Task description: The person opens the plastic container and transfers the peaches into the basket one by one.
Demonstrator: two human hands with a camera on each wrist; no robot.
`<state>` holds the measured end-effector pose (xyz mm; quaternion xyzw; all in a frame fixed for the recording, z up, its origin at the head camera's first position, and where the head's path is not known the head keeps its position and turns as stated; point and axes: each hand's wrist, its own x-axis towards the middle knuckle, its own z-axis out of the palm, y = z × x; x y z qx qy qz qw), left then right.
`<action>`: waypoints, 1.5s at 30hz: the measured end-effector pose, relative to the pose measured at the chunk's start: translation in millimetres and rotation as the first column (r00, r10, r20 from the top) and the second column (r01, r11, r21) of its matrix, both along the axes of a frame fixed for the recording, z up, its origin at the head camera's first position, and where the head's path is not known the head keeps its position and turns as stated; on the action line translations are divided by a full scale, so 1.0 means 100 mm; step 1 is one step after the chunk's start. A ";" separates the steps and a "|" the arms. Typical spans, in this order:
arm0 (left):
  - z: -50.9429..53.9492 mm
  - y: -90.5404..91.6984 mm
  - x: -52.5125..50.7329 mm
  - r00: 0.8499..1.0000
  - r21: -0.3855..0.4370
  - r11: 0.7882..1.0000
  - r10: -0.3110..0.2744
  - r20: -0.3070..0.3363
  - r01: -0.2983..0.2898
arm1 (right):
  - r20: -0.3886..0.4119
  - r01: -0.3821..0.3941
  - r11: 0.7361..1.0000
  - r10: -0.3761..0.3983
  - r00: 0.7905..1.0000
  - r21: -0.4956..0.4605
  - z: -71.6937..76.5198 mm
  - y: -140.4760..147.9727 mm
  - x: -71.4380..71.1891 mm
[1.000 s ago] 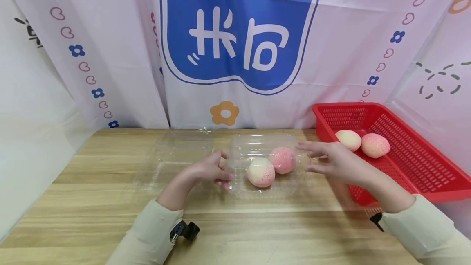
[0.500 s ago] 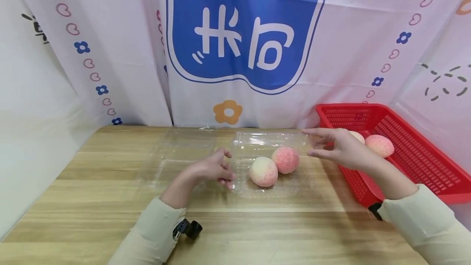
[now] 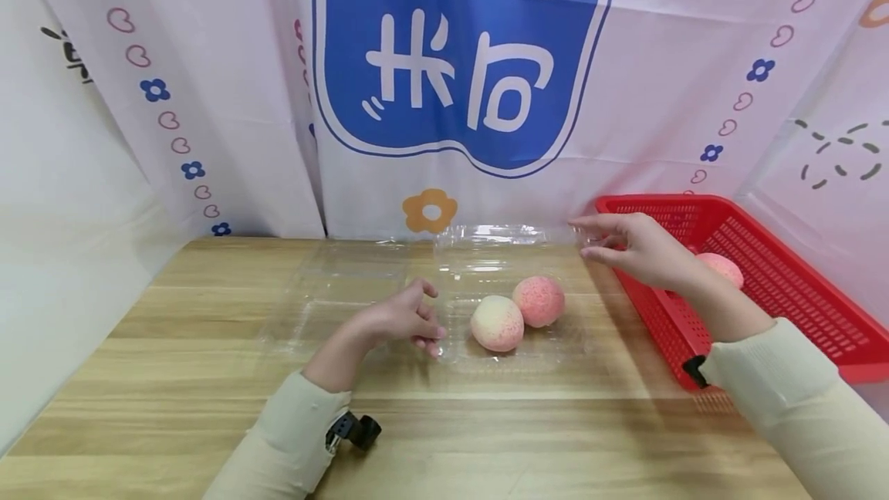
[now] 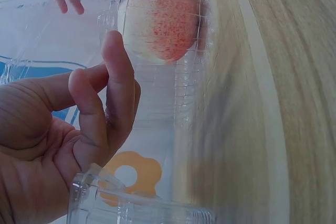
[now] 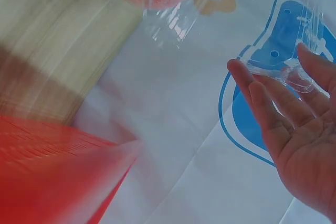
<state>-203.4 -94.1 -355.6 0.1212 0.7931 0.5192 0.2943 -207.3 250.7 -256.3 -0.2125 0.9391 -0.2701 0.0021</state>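
Note:
A clear plastic clamshell box (image 3: 510,361) lies on the table in the head view. Inside it sit a cream-and-pink peach-like ball (image 3: 497,324) and a pinker one (image 3: 539,302), side by side. My left hand (image 3: 406,319) has curled fingers, their tips at the box's left edge. With thumb and fingers, my right hand (image 3: 642,249) holds the right corner of the raised clear lid (image 3: 489,235), which tilts toward the back. The right wrist view shows that lid corner (image 5: 299,80) between thumb and fingers. Both balls are uncovered from above.
Left of this box lies another clear plastic box (image 3: 333,307), its outline faint. A red perforated basket (image 3: 799,292) stands at the right, and a pink ball (image 3: 722,268) in it is partly hidden by my right arm. A printed cloth (image 3: 368,199) hangs behind the wooden table (image 3: 486,438).
My right hand has risen toward the back, lifting the lid from over the two balls. My left hand stays at the box's left edge. The head view has shifted slightly.

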 end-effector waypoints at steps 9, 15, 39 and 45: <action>-0.02 -0.04 -0.02 1.000 0.031 1.000 -0.006 0.005 0.006 | 0.061 0.043 0.997 -0.039 0.997 -0.058 0.04 -0.03 -0.27; -0.02 -0.07 -0.03 1.000 0.031 0.999 -0.017 -0.003 0.017 | 0.116 0.064 0.985 -0.045 0.992 -0.162 0.01 -0.06 -0.46; -0.03 -0.04 -0.04 0.999 0.065 0.997 0.040 -0.007 -0.039 | 0.156 0.250 0.928 -0.214 0.964 -0.276 -0.30 -0.06 -1.02; -0.04 -0.03 -0.04 0.999 0.083 0.996 0.032 0.022 -0.034 | 0.165 0.255 0.923 -0.214 0.963 -0.288 -0.43 -0.04 -1.10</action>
